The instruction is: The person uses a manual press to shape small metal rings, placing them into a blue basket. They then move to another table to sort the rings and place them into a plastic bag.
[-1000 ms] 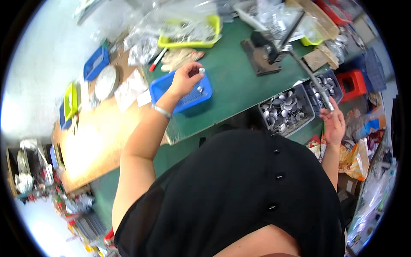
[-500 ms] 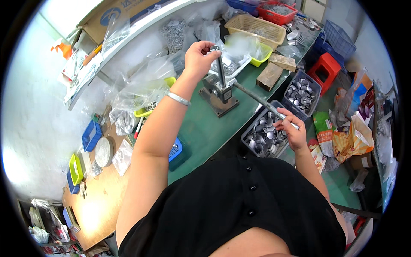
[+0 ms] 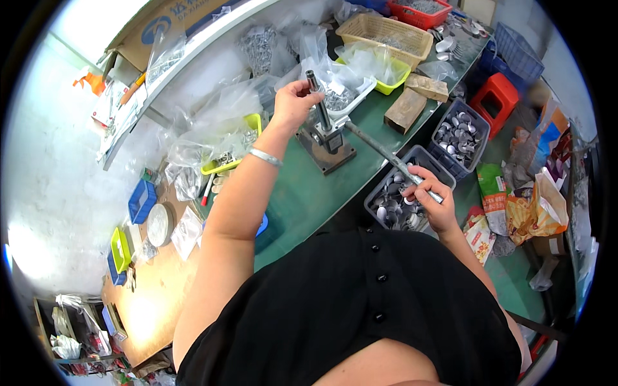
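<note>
A small hand press (image 3: 329, 138) with a dark base plate stands on the green bench top (image 3: 299, 206). Its upright rod (image 3: 322, 114) rises between the fingertips of my left hand (image 3: 293, 108). Thumb and fingers pinch what looks like a small metal ring around the rod, below the rod's top; the fingers partly hide it. My right hand (image 3: 436, 207) is wrapped around the end of the press's long metal lever (image 3: 380, 148), which slants down to the right. Beneath that hand lies a grey bin (image 3: 444, 168) of metal spoon-like pieces (image 3: 389, 207).
Two wooden blocks (image 3: 405, 110) lie right of the press. Behind it are a white tray (image 3: 360, 98) of small metal parts, a yellow-green tray (image 3: 388, 87) and a beige basket (image 3: 412, 48). A second grey bin (image 3: 473, 117) and a red stool (image 3: 497, 96) stand at right.
My left hand has moved down the rod, and the rod's top now shows above my fingers. My right hand stays on the lever, which has barely shifted.
</note>
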Action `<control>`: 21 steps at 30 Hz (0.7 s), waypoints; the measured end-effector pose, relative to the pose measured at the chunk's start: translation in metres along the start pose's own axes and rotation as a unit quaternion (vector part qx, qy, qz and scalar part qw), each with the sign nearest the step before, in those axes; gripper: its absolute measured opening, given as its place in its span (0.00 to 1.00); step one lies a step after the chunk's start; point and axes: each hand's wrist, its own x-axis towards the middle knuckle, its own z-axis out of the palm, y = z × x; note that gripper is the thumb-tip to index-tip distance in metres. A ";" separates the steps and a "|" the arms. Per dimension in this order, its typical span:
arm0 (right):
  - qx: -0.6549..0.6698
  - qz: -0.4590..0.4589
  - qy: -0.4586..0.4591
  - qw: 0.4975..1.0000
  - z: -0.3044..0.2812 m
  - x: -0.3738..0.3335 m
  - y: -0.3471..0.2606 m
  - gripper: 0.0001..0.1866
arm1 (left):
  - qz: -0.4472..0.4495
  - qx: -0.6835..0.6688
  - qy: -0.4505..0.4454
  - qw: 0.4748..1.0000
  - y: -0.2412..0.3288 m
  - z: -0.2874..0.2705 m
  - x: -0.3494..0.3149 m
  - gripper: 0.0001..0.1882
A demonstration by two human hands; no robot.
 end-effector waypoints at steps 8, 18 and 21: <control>-0.122 -0.046 -0.018 0.991 -0.007 0.004 0.000 0.06 | 0.109 0.082 0.068 0.988 -0.023 -0.006 -0.006 0.25; -0.215 -0.122 -0.056 0.967 0.000 0.015 -0.015 0.07 | -0.049 0.528 0.150 0.834 -0.294 -0.082 -0.017 0.23; -0.236 -0.105 -0.064 0.964 -0.002 0.015 -0.019 0.08 | -0.097 0.536 0.151 0.825 -0.318 -0.055 0.001 0.27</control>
